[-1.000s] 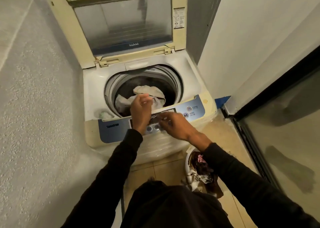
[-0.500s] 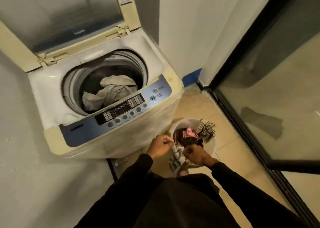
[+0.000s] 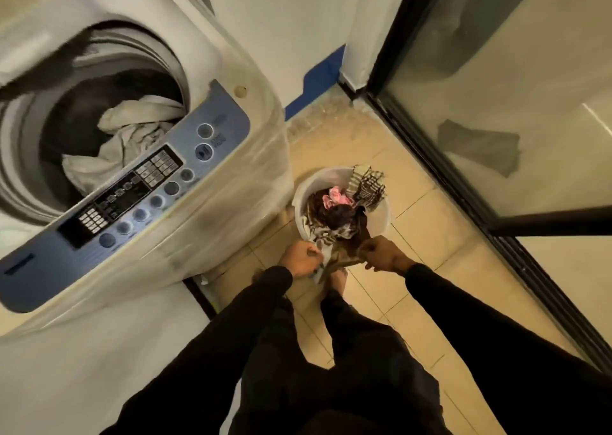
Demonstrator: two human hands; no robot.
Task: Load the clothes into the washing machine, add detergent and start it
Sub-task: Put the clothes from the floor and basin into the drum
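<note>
The top-loading washing machine fills the left, its drum open with a pale cloth lying inside. On the tiled floor to its right stands a white laundry bucket holding brown, pink and striped clothes. My left hand grips a light patterned cloth at the bucket's near rim. My right hand pinches a brown garment that stretches between both hands, still trailing from the bucket.
The blue control panel with round buttons faces me. A black-framed glass door runs along the right. A white wall with a blue patch closes the back. My bare foot stands just below the bucket.
My hands left the machine's control panel, dropped to the bucket and took hold of clothes. The view swung down and right, so the lid is out of sight.
</note>
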